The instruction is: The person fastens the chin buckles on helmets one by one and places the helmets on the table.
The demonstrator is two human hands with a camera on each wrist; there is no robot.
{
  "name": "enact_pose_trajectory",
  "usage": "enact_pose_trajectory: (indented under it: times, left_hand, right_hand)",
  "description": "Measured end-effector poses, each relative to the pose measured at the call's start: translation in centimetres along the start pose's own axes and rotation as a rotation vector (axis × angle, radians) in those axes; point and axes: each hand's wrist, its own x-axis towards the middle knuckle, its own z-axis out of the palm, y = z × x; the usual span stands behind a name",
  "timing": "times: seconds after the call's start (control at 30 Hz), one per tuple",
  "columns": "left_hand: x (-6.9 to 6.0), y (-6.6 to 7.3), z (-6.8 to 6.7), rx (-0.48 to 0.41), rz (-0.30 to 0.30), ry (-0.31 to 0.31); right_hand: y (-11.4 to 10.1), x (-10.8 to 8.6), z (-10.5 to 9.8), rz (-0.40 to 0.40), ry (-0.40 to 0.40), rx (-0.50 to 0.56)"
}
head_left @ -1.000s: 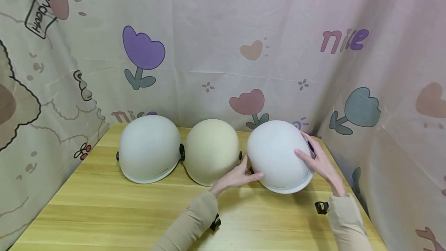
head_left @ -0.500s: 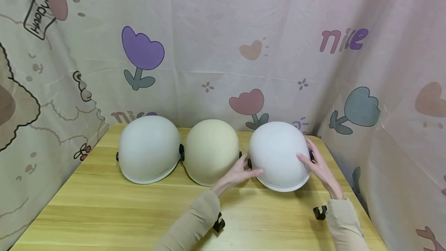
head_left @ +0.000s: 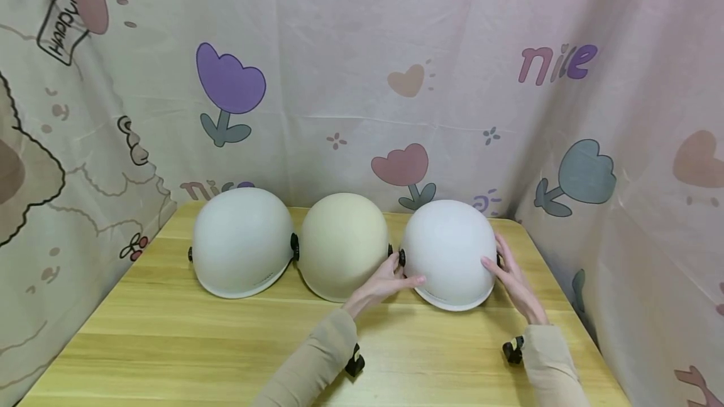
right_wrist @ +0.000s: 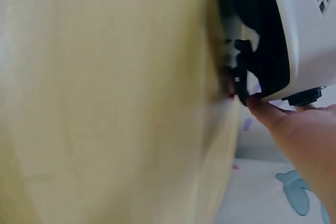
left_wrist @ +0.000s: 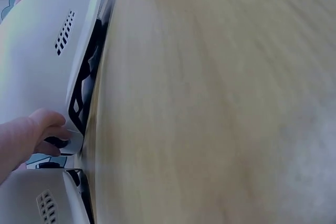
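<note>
A white helmet point(head_left: 449, 253) stands dome-up at the right end of a row of three on the table. My left hand point(head_left: 383, 282) grips its left lower edge, fingers beside the black side knob point(head_left: 402, 257). On the opposite side my right hand point(head_left: 515, 278) holds the helmet between thumb and fingers; some fingertips are hidden behind it. Vent slots point(left_wrist: 65, 32) and dark lining show under the rim in the left wrist view. A black strap piece point(right_wrist: 241, 72) hangs below the rim in the right wrist view. Close to my left hand sits the cream helmet point(head_left: 344, 247).
A pale grey-white helmet point(head_left: 243, 244) is at the row's left end, its knob near the cream helmet. All three rest toward the back of the wooden table point(head_left: 198, 350). Behind and at the sides hangs a patterned curtain point(head_left: 339, 49).
The white helmet has turned slightly and shifted a little left, closer to the cream helmet. My right hand has moved left and down with it; my left hand has barely moved.
</note>
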Motion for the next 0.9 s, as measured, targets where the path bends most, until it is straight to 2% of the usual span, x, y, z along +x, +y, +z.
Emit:
enact_pose_trajectory:
  times: [0.33, 0.63, 0.9]
  left_hand:
    - [0.2, -0.1, 0.1, -0.004, -0.021, 0.012]
    - [0.5, -0.1, 0.2, 0.019, -0.010, 0.021]
    - [0.8, 0.1, 0.2, 0.004, 0.026, 0.008]
  right_hand:
    - [1.0, 0.5, -0.1, -0.020, -0.038, 0.056]
    - [1.5, 0.7, -0.3, 0.011, -0.048, 0.057]
    - [1.6, 0.8, -0.4, 0.022, -0.065, 0.032]
